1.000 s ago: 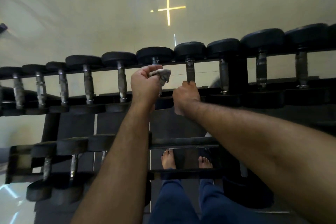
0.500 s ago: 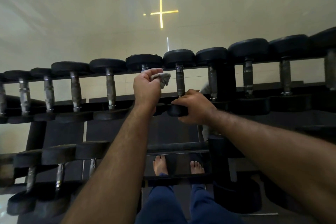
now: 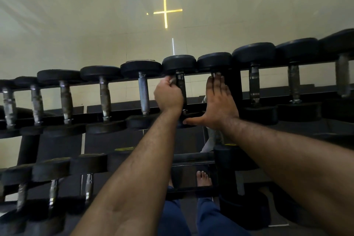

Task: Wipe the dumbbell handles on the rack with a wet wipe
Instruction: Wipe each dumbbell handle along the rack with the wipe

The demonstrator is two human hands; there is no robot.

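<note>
Left hand (image 3: 168, 96) shifted onto next handle (image 3: 182, 90), clutching wipe (image 3: 173, 80); right hand (image 3: 218, 103) flattened open; labels unreadable.

Ten dumbbells (image 3: 143, 92) on top, two hands (image 3: 168, 97), one wipe (image 3: 173, 80).

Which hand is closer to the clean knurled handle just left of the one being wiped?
Left. The left hand, clutching the wet wipe, sits right beside the knurled handle. The right hand lies flat farther right, past the next dumbbell.
</note>
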